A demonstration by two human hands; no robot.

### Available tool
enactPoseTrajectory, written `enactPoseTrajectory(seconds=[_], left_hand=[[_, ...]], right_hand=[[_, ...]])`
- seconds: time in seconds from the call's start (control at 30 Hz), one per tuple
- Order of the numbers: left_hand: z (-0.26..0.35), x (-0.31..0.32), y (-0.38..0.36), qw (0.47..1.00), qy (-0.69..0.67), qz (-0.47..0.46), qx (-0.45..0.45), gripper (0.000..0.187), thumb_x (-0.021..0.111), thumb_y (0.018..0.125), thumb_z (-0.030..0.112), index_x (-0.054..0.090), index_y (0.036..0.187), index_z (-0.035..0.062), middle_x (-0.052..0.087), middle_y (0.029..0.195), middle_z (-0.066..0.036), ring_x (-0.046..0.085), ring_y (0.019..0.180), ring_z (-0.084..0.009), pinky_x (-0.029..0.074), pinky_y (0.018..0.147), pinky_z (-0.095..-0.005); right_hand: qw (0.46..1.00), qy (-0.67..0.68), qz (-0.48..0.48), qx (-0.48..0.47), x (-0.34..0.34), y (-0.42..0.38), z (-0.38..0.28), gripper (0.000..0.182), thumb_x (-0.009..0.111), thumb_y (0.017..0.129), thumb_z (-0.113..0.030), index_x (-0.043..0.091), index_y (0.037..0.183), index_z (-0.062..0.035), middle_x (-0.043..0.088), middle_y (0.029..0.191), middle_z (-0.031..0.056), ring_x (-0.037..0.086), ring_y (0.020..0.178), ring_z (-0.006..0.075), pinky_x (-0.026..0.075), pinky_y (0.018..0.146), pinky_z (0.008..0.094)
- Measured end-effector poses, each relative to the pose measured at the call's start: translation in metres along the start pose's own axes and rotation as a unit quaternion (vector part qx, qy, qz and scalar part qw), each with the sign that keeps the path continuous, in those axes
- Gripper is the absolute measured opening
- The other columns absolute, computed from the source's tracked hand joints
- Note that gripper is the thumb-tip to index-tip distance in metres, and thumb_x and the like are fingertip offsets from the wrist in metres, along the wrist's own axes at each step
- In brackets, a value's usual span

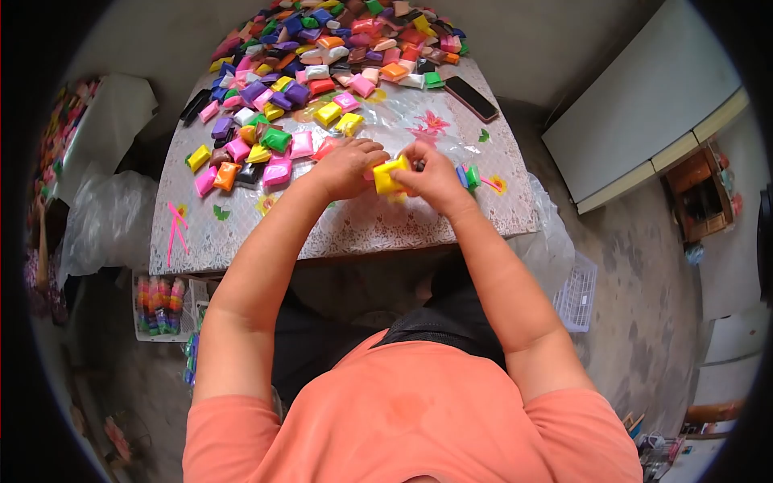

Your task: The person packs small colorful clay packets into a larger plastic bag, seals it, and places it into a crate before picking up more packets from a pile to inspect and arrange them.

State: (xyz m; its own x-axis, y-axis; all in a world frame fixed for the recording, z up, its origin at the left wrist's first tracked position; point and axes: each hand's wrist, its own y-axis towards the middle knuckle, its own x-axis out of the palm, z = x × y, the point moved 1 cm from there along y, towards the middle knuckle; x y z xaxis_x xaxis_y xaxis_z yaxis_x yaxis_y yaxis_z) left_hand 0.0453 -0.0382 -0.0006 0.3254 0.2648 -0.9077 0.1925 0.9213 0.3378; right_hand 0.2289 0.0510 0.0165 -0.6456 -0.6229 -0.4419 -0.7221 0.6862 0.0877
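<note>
My right hand pinches a small, shiny yellow packet over the near middle of the table. Just left of it, my left hand has its fingers curled, close against the packet. A bit of pink shows at its fingertips, but what it grips is hidden. A red packet lies beside the left hand, partly covered by it. Beyond both hands, clear plastic film lies on the cloth. Small blue and green packets are right of my right hand.
A big heap of coloured packets covers the table's far end and spreads down its left side. A phone lies at the right edge. Pink strips are near the left corner. A white basket with coloured packs stands below left.
</note>
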Motion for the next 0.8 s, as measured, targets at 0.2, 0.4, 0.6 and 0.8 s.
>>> enactPoseTrajectory(seconds=[0.2,0.4,0.6,0.8], left_hand=[[0.003,-0.006,0.003,0.999,0.026,-0.047,-0.004,0.045,0.073,0.073,0.016,0.062,0.116,0.0101,0.059,0.126,-0.010,0.052,0.123,-0.0282,0.039,0.104,-0.0417],[0.001,0.000,0.000,1.000,-0.009,0.012,0.008,0.047,0.075,0.073,0.017,0.061,0.117,0.0089,0.059,0.125,-0.010,0.053,0.121,-0.0295,0.044,0.102,-0.0392],[0.001,0.004,0.000,1.000,-0.003,0.018,-0.005,0.048,0.075,0.073,0.017,0.061,0.119,0.0104,0.059,0.125,-0.010,0.053,0.121,-0.0298,0.044,0.102,-0.0389],[-0.001,0.004,-0.001,1.000,0.013,0.017,0.001,0.051,0.075,0.074,0.019,0.058,0.122,0.0110,0.058,0.128,-0.010,0.052,0.122,-0.0307,0.044,0.103,-0.0393]], right_hand=[[0.992,0.082,-0.019,0.092,-0.026,0.036,-0.018,0.033,0.077,0.076,-0.014,0.062,0.103,-0.0058,0.061,0.092,0.0034,0.065,0.078,0.0148,0.059,0.058,0.0301],[0.996,0.022,-0.008,0.084,-0.041,0.057,-0.012,0.025,0.073,0.075,-0.007,0.062,0.097,-0.0062,0.060,0.085,0.0031,0.062,0.069,0.0118,0.057,0.052,0.0275],[0.997,-0.059,0.009,0.057,-0.043,0.071,0.005,0.020,0.070,0.072,-0.003,0.064,0.090,-0.0051,0.061,0.082,0.0051,0.063,0.071,0.0157,0.057,0.056,0.0305],[0.975,-0.220,0.004,-0.006,-0.038,0.074,0.007,0.021,0.067,0.072,-0.006,0.067,0.094,-0.0071,0.068,0.090,0.0119,0.066,0.086,0.0262,0.053,0.076,0.0366]])
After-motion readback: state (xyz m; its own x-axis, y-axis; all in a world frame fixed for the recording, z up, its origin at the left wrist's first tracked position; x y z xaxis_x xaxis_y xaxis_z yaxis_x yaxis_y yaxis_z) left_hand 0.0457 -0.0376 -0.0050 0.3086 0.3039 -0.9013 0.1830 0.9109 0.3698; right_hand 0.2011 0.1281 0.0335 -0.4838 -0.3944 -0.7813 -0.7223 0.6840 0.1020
